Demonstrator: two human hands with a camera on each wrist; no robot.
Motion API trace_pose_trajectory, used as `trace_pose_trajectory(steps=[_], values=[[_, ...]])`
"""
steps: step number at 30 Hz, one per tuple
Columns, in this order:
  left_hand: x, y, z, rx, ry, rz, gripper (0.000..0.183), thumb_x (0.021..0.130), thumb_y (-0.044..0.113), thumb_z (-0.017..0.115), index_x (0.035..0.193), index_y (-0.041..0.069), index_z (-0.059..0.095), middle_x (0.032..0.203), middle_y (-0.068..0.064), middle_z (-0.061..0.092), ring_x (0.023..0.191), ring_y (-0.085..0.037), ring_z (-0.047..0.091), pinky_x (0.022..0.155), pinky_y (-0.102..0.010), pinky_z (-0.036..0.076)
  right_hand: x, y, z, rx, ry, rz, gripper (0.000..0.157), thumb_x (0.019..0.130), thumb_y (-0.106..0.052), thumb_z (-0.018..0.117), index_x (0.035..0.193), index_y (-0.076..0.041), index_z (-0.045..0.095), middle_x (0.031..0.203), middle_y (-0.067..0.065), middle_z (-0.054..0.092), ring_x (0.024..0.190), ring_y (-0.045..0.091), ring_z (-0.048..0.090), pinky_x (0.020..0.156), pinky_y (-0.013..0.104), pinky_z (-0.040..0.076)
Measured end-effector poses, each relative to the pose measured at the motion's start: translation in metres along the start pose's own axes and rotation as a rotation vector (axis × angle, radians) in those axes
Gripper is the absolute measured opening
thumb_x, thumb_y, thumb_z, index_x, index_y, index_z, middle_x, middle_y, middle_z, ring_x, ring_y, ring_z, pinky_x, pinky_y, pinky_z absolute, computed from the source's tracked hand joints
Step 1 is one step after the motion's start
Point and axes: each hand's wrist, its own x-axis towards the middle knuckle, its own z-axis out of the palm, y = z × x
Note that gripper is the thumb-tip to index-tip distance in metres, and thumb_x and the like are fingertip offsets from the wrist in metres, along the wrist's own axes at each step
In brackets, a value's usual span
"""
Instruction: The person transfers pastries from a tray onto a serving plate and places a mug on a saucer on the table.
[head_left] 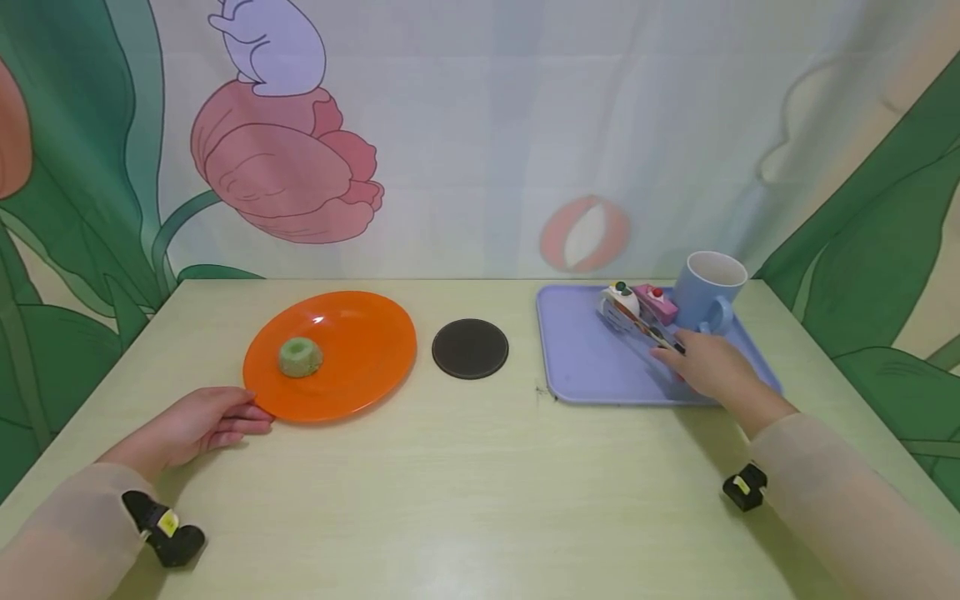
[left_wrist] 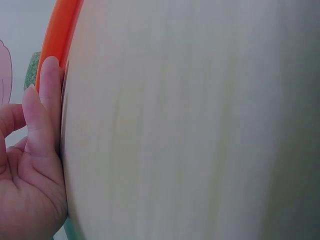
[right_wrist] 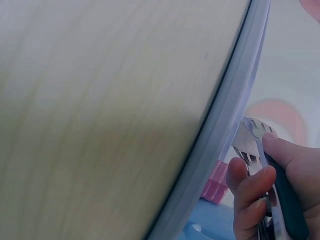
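My left hand (head_left: 202,423) pinches the near-left rim of an orange plate (head_left: 367,367); a green ring-shaped cake (head_left: 300,357) sits on the plate. In the left wrist view, fingers (left_wrist: 50,82) lie against the orange rim. My right hand (head_left: 708,362) grips food tongs (right_wrist: 287,205) with a dark green handle and slotted, fork-like metal ends. Those ends are at a white slice of cake (head_left: 621,297) on the lavender tray (head_left: 577,354). Whether they squeeze the slice, I cannot tell. Beside it stands a pink slice of cake (head_left: 656,303), partly hidden by the tongs.
A light blue mug (head_left: 693,292) stands at the tray's back right corner, its handle near my right hand. Between plate and tray lies a round black coaster (head_left: 470,348). Behind the pale wooden table (head_left: 465,483) hangs a printed curtain (head_left: 450,142).
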Motion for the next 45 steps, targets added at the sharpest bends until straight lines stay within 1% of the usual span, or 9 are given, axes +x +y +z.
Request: trace_pose_trajectory(steps=[2,5,7,9,14,17,31,38,45], values=[[0.0,0.0,0.0,0.001,0.002,-0.001,0.046,0.102,0.027,0.03,0.129,-0.01,0.038,0.098,-0.003,0.069,0.09,-0.012,0.066,0.073,-0.022,0.052,-0.001,-0.001,0.0,0.0,0.007,-0.01,0.073,0.095,-0.048,0.044,0.133,0.014,0.035,0.105,0.026,0.057,0.091,0.036,0.053,0.088,0.058,0.04],[-0.001,0.001,0.0,0.001,0.005,-0.003,0.046,0.102,0.027,0.03,0.129,-0.01,0.039,0.098,-0.003,0.069,0.09,-0.012,0.066,0.073,-0.021,0.052,-0.003,-0.003,-0.001,0.008,0.014,-0.017,0.067,0.095,-0.046,0.045,0.129,0.011,0.041,0.092,0.019,0.058,0.085,0.033,0.053,0.08,0.054,0.044],[-0.001,0.002,0.0,0.0,0.006,-0.006,0.046,0.102,0.027,0.03,0.129,-0.01,0.039,0.097,-0.003,0.069,0.09,-0.012,0.066,0.073,-0.021,0.052,-0.003,-0.003,-0.001,0.012,0.02,-0.025,0.062,0.095,-0.045,0.046,0.124,0.01,0.045,0.084,0.015,0.057,0.08,0.031,0.053,0.074,0.049,0.045],[-0.001,0.002,0.001,-0.001,0.004,-0.006,0.046,0.102,0.027,0.031,0.128,-0.009,0.04,0.097,-0.003,0.069,0.089,-0.012,0.066,0.073,-0.021,0.052,-0.003,-0.003,0.0,0.019,0.027,-0.031,0.055,0.095,-0.044,0.047,0.116,0.007,0.05,0.077,0.01,0.054,0.074,0.027,0.052,0.067,0.043,0.043],[-0.001,0.002,0.001,-0.005,-0.001,-0.005,0.046,0.102,0.027,0.031,0.128,-0.009,0.04,0.098,-0.004,0.069,0.09,-0.012,0.066,0.073,-0.021,0.052,-0.003,-0.002,0.002,0.027,0.046,-0.043,0.04,0.095,-0.042,0.049,0.095,-0.002,0.052,0.069,0.006,0.05,0.065,0.022,0.05,0.059,0.036,0.04],[0.0,0.001,0.001,-0.005,0.001,-0.003,0.046,0.102,0.027,0.031,0.128,-0.009,0.04,0.098,-0.004,0.069,0.09,-0.012,0.066,0.073,-0.021,0.052,-0.004,-0.003,0.001,0.028,0.049,-0.044,0.037,0.095,-0.041,0.049,0.089,-0.004,0.05,0.068,0.006,0.05,0.063,0.021,0.049,0.057,0.034,0.039],[0.0,0.001,0.001,-0.003,0.004,-0.013,0.046,0.102,0.027,0.031,0.128,-0.009,0.04,0.098,-0.004,0.069,0.09,-0.013,0.067,0.073,-0.021,0.052,-0.005,-0.005,0.003,0.057,0.046,-0.063,0.034,0.094,-0.039,0.051,0.086,-0.006,0.048,0.066,0.004,0.049,0.058,0.019,0.047,0.051,0.03,0.036],[0.0,-0.002,-0.003,-0.026,-0.034,0.014,0.045,0.102,0.027,0.032,0.127,-0.01,0.04,0.097,-0.004,0.069,0.089,-0.012,0.067,0.071,-0.022,0.053,-0.006,-0.008,0.003,0.046,0.048,-0.054,0.035,0.093,-0.04,0.053,0.09,-0.005,0.05,0.068,0.006,0.048,0.065,0.022,0.048,0.054,0.031,0.036],[0.002,-0.002,-0.003,-0.032,-0.037,0.012,0.046,0.102,0.028,0.032,0.127,-0.01,0.041,0.097,-0.004,0.069,0.089,-0.013,0.067,0.07,-0.022,0.053,-0.006,-0.011,0.003,0.041,0.042,-0.053,0.037,0.093,-0.041,0.053,0.092,-0.005,0.05,0.069,0.006,0.047,0.065,0.021,0.048,0.054,0.031,0.036]])
